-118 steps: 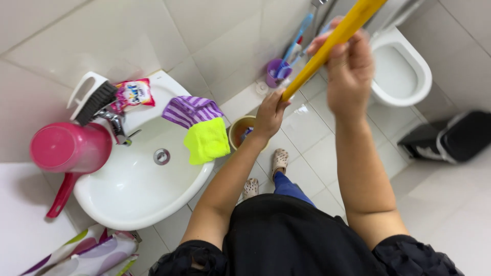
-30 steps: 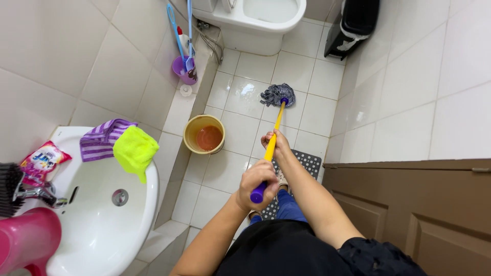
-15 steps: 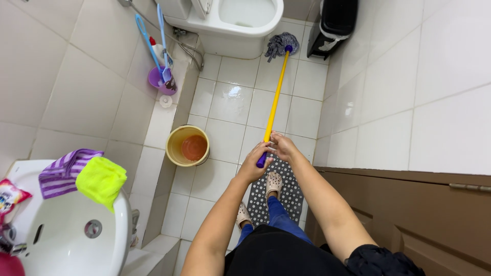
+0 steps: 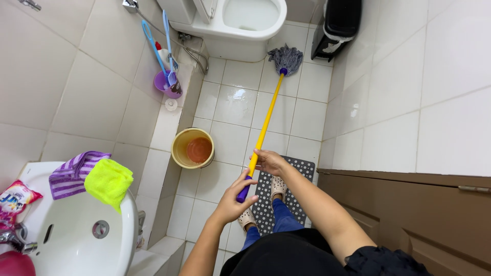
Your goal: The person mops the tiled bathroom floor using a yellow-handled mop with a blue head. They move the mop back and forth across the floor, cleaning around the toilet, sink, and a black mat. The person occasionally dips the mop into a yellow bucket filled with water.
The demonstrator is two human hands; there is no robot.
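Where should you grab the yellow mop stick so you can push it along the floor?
Grip the mop near its purple top end, coming from above. The stick slants up from the mop head by the toilet, so that end is nearest. The left hand and right hand grip there.

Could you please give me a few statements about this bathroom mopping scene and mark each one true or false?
1. Both hands grip the mop handle: true; the left hand is at the purple end, the right hand higher up.
2. The mop head sits inside the bucket: false; it lies on the floor tiles near the toilet.
3. A yellow-green cloth lies on the sink rim: true.
4. The toilet lid is closed: false; the bowl is open.
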